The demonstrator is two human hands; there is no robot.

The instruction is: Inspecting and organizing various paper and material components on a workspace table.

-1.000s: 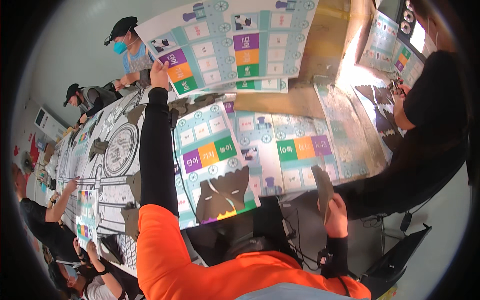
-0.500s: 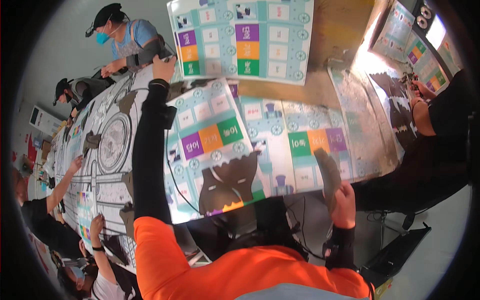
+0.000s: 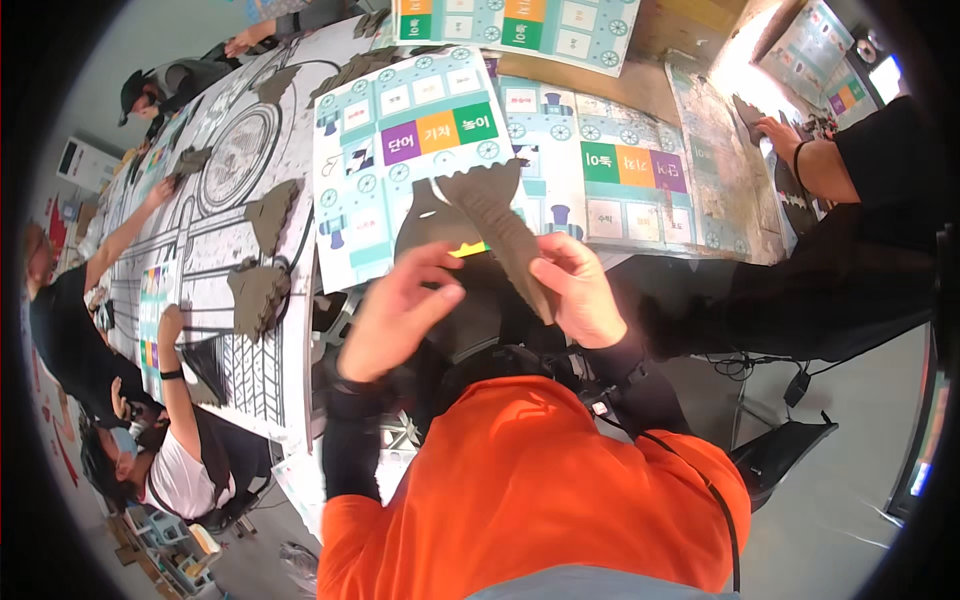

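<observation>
My right hand (image 3: 583,295) is closed on the near end of a thick, dark grey-brown piece with wavy edges (image 3: 500,235), which looks like a stack of thin layers. It tilts away to the upper left, over the table's near edge. Left of it, my left hand (image 3: 400,310) is open, fingers apart, with nothing in it. Beneath the held piece lies another dark grey-brown cut-out (image 3: 425,225) with a slot, partly hidden. Both are over a teal-and-white printed sheet (image 3: 350,230) with purple, orange and green blocks.
More printed sheets (image 3: 640,215) cover the table to the right, and a stack of them (image 3: 595,45) stands at the back. On the left, a table with line drawings (image 3: 225,235) bears several dark cut-outs (image 3: 272,215). People work at the left and right; a black chair (image 3: 785,460) stands lower right.
My left hand has come back from the far sheet stack to beside the held piece. My right hand has raised that piece inward over the sheet. The view has shifted.
</observation>
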